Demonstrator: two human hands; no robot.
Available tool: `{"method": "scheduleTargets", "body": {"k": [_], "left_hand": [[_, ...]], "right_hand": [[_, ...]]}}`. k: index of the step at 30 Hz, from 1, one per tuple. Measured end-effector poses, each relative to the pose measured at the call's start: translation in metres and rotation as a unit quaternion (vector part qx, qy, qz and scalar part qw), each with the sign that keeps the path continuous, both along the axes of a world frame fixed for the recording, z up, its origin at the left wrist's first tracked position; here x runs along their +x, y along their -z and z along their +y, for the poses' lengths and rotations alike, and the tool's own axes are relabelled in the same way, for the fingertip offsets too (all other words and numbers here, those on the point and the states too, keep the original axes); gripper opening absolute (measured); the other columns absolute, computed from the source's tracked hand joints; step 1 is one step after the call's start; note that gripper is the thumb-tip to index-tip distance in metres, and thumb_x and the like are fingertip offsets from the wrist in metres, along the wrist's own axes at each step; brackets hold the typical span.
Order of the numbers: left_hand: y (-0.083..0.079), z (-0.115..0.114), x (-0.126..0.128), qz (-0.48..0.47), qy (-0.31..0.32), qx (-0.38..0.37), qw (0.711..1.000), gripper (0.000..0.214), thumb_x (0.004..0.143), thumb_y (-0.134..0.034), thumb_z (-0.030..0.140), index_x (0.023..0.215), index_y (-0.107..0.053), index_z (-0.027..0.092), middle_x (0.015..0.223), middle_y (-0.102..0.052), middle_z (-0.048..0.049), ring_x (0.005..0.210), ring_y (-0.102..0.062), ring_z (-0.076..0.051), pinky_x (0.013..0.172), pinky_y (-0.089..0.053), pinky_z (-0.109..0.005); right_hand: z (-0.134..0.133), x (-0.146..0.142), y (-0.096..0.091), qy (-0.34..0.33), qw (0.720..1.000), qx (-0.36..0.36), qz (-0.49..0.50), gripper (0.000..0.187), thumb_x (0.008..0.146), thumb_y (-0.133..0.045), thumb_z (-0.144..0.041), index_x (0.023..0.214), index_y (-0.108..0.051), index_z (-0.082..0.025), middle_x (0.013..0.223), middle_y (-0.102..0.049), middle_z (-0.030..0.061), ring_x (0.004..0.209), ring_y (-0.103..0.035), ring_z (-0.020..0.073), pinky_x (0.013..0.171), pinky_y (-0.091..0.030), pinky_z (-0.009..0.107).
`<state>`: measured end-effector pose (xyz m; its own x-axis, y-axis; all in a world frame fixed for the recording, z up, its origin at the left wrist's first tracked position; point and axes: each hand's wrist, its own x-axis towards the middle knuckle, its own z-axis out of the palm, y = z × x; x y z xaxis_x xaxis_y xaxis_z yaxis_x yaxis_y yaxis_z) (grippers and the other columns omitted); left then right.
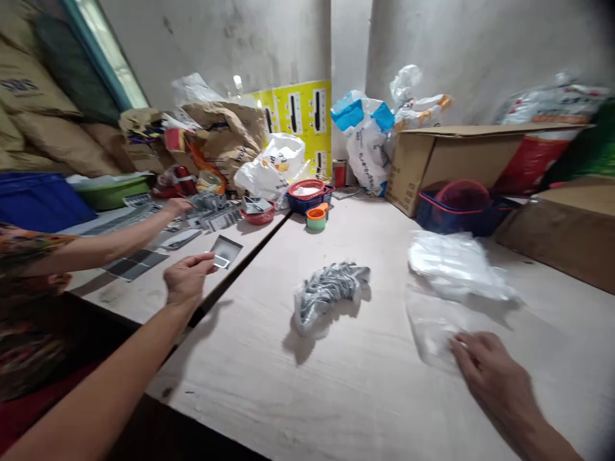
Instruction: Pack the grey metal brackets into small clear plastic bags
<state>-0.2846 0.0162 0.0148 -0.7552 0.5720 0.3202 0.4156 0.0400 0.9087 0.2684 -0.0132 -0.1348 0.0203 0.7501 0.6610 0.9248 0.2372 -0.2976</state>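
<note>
As the long pale table (269, 410) gives room to spread out, a clear plastic bag (437, 326) lies flat under the open right hand (492, 371), which pins it down, while the left hand (187, 282) pinches a small dark packet (225, 251) between its fingers, lifted for handling.

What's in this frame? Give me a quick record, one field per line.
left hand: pinches small silver square packet
right hand: open, on clear plastic sheet
co-worker's hand: reaching beside silver packets
nearby: plastic bag of grey items on pale wooden table
</note>
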Motion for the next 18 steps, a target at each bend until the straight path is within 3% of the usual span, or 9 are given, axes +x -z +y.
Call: {"method": "scheduleTargets", "body": {"k": [3, 5, 7, 10, 13, 15, 18], "left_hand": [[-0.025, -0.036, 0.067, -0.139, 0.163, 0.084, 0.973, 0.027, 0.055, -0.073, 0.018, 0.079, -0.066, 0.008, 0.072, -0.067, -0.0022, 0.061, -0.059, -0.011, 0.063, -0.051, -0.026], [-0.036, -0.062, 0.119, -0.196, 0.237, 0.048, 0.950, 0.031, 0.050, -0.077, 0.017, 0.078, -0.068, 0.010, 0.072, -0.068, -0.0059, 0.065, -0.061, -0.016, 0.058, -0.050, -0.025], [-0.039, -0.085, 0.173, -0.261, 0.295, -0.037, 0.918, 0.031, 0.047, -0.078, 0.019, 0.075, -0.070, 0.011, 0.071, -0.069, -0.0088, 0.063, -0.062, -0.019, 0.056, -0.050, -0.028], [-0.029, -0.108, 0.246, -0.320, 0.403, -0.145, 0.845, 0.023, 0.052, -0.076, 0.021, 0.074, -0.071, 0.012, 0.067, -0.068, -0.0080, 0.058, -0.060, -0.016, 0.053, -0.048, -0.026], [-0.011, -0.115, 0.302, -0.341, 0.486, -0.216, 0.775, 0.015, 0.057, -0.070, 0.015, 0.071, -0.070, 0.011, 0.065, -0.066, -0.0069, 0.054, -0.057, -0.013, 0.054, -0.046, -0.026], [-0.002, -0.113, 0.326, -0.347, 0.506, -0.244, 0.751, 0.013, 0.056, -0.066, 0.010, 0.068, -0.070, 0.010, 0.057, -0.063, -0.0059, 0.047, -0.054, -0.012, 0.051, -0.045, -0.027], [0.005, -0.103, 0.347, -0.354, 0.502, -0.261, 0.745, 0.011, 0.053, -0.063, 0.007, 0.062, -0.067, 0.009, 0.051, -0.060, -0.0052, 0.041, -0.050, -0.011, 0.048, -0.044, -0.028]], "right_hand": [[-0.002, -0.002, -0.003, 0.016, 0.998, -0.027, -0.062, 0.028, 0.085, -0.046, -0.041, 0.093, -0.064, -0.021, 0.087, -0.058, 0.0031, 0.064, -0.056, 0.0121, 0.053, -0.040, 0.022], [-0.002, -0.004, -0.005, 0.016, 0.996, -0.020, -0.083, 0.027, 0.086, -0.046, -0.037, 0.095, -0.064, -0.019, 0.088, -0.057, 0.0037, 0.063, -0.055, 0.0111, 0.053, -0.038, 0.022], [-0.003, -0.007, -0.008, 0.017, 0.996, -0.008, -0.085, 0.025, 0.086, -0.048, -0.035, 0.094, -0.065, -0.018, 0.085, -0.056, 0.0033, 0.060, -0.053, 0.0099, 0.051, -0.036, 0.021], [-0.008, -0.011, -0.015, -0.003, 0.995, 0.012, -0.104, 0.024, 0.085, -0.050, -0.035, 0.095, -0.064, -0.018, 0.085, -0.055, 0.0037, 0.061, -0.051, 0.0105, 0.054, -0.035, 0.022], [-0.014, -0.012, -0.023, -0.013, 0.992, 0.023, -0.123, 0.025, 0.084, -0.052, -0.036, 0.094, -0.063, -0.016, 0.085, -0.055, 0.0050, 0.061, -0.049, 0.0118, 0.056, -0.034, 0.024], [-0.017, -0.012, -0.027, -0.024, 0.991, 0.019, -0.133, 0.026, 0.084, -0.052, -0.036, 0.094, -0.062, -0.015, 0.086, -0.054, 0.0064, 0.062, -0.048, 0.0127, 0.057, -0.035, 0.024], [-0.019, -0.014, -0.031, -0.064, 0.988, 0.015, -0.137, 0.029, 0.085, -0.050, -0.035, 0.101, -0.060, -0.013, 0.089, -0.054, 0.0079, 0.063, -0.048, 0.0137, 0.057, -0.036, 0.025]]}}
